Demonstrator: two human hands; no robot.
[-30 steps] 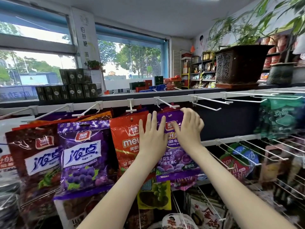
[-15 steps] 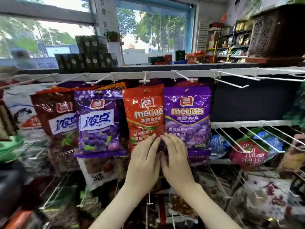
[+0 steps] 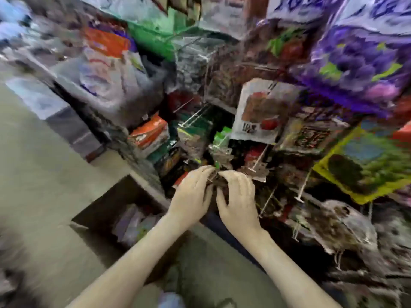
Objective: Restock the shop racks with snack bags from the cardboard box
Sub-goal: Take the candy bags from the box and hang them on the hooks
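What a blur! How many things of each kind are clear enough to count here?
Bare hands: 2 (left hand, right hand)
Open brown cardboard box on the floor: 1
Snack bags clear enough: 4 (dark brown bag gripped by both hands, purple grape-print bag, white bag with red picture, yellow-edged green bag)
Total: 7; other bags too blurred.

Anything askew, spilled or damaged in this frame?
Nothing stands out, though motion blur limits checking. The cardboard box sits open on the floor, bags inside; left hand and right hand hold a dark bag at the low hooks.
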